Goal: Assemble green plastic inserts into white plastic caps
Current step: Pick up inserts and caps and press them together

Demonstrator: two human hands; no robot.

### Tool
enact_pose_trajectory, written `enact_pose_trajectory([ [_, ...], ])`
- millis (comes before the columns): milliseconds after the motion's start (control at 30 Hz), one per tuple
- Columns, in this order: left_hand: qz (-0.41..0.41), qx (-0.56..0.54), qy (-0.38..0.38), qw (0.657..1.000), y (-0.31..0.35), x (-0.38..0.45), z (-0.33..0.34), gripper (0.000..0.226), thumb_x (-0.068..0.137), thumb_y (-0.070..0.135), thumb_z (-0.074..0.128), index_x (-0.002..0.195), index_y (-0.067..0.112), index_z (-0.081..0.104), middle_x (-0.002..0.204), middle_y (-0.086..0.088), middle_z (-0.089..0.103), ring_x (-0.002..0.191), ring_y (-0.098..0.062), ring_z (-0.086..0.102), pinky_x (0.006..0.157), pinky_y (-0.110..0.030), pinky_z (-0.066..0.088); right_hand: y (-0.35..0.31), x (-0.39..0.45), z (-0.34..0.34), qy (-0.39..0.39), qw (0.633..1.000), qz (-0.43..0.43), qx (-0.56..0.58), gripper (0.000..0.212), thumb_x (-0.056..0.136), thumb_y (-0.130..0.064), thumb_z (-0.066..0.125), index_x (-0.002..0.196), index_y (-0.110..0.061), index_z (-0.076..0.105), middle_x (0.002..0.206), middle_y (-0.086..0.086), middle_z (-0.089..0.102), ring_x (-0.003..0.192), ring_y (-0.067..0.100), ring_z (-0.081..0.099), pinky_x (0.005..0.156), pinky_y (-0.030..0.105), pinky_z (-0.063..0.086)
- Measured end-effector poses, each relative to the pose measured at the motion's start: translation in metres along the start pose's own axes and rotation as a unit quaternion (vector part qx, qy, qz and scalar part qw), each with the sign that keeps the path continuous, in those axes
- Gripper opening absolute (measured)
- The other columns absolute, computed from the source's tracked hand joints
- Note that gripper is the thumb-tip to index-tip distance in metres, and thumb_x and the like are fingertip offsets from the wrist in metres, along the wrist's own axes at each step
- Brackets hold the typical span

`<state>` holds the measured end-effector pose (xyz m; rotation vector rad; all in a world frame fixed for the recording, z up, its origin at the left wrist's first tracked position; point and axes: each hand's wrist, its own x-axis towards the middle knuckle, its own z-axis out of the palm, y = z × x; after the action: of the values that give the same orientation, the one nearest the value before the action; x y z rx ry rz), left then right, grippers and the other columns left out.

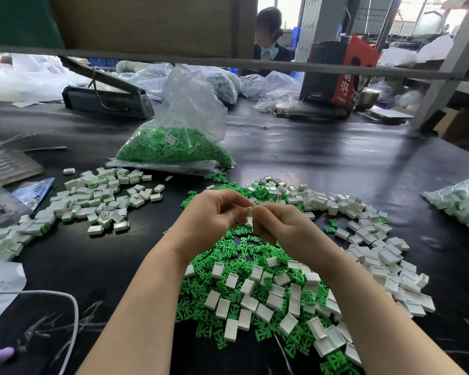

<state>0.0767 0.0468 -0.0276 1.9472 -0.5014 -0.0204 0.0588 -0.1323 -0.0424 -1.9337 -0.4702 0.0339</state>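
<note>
A white cap (250,212) sits pinched between the two hands, raised just above the mixed pile in the middle of the worktop (322,147). The left hand (217,212) curls its fingers round one side of it and the right hand (275,223) pinches the other; whether a green insert is already in it cannot be told, the fingers hide that.

The cap looks light, stiff and smooth, a small hollow box likely to slip or flick away if squeezed on its slick faces, so it is best held by its short edges with the open side kept free. The green inserts (244,250) look thin and pronged, probably bendable, so they should be pressed in squarely.

Loose caps (385,266) spread to the right, finished pieces (100,201) lie to the left, and a bag of inserts (179,142) stands beyond.
</note>
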Motion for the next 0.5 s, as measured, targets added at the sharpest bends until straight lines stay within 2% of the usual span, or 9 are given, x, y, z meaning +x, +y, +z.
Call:
enact_pose_trajectory([
  [67,0.003,-0.024,0.014,1.000,0.002,0.000,0.001,0.010,0.090,0.006,0.065,0.097,0.012,0.072,0.079,0.000,0.073,0.069,-0.003,0.065,0.067,-0.016,0.051,-0.001,0.000,0.000,0.006,0.998,0.039,0.049,0.054,0.093,-0.054,0.035,0.073,-0.011,0.061,0.058,0.002,0.049,0.051,0.010,0.041,0.052,0.018,0.033],
  [167,0.001,-0.046,0.033,0.998,0.005,0.002,0.005,0.009,0.087,0.009,0.070,0.092,0.015,0.074,0.088,0.002,0.069,0.080,-0.013,0.069,0.075,-0.021,0.056,0.001,0.000,0.003,-0.006,0.987,0.100,0.122,0.072,0.085,-0.071,0.025,0.081,-0.014,0.069,0.065,0.007,0.059,0.056,0.012,0.046,0.053,0.019,0.033],
  [267,-0.002,-0.073,0.040,0.997,0.007,0.003,0.010,0.007,0.085,0.011,0.071,0.086,0.017,0.075,0.091,0.000,0.062,0.082,-0.013,0.068,0.079,-0.023,0.056,0.004,0.003,0.009,-0.031,0.970,0.097,0.223,0.070,0.086,-0.073,0.031,0.087,-0.014,0.068,0.072,0.006,0.063,0.066,0.018,0.052,0.062,0.029,0.035],
  [367,-0.003,-0.103,0.037,0.994,0.008,0.003,0.011,0.007,0.087,0.010,0.070,0.086,0.015,0.074,0.083,0.001,0.072,0.080,-0.012,0.068,0.078,-0.022,0.054,0.004,0.005,0.013,-0.023,0.934,0.100,0.342,0.059,0.085,-0.066,0.042,0.086,-0.011,0.065,0.072,0.001,0.062,0.064,0.011,0.056,0.064,0.025,0.043],
  [500,-0.002,-0.135,0.030,0.990,0.008,0.003,0.012,0.006,0.088,0.007,0.067,0.091,0.007,0.072,0.080,0.000,0.073,0.077,-0.008,0.066,0.077,-0.020,0.052,0.000,0.006,0.019,0.009,0.901,0.102,0.421,0.047,0.088,-0.057,0.047,0.080,-0.015,0.067,0.070,-0.001,0.059,0.060,0.008,0.052,0.057,0.019,0.041],
])
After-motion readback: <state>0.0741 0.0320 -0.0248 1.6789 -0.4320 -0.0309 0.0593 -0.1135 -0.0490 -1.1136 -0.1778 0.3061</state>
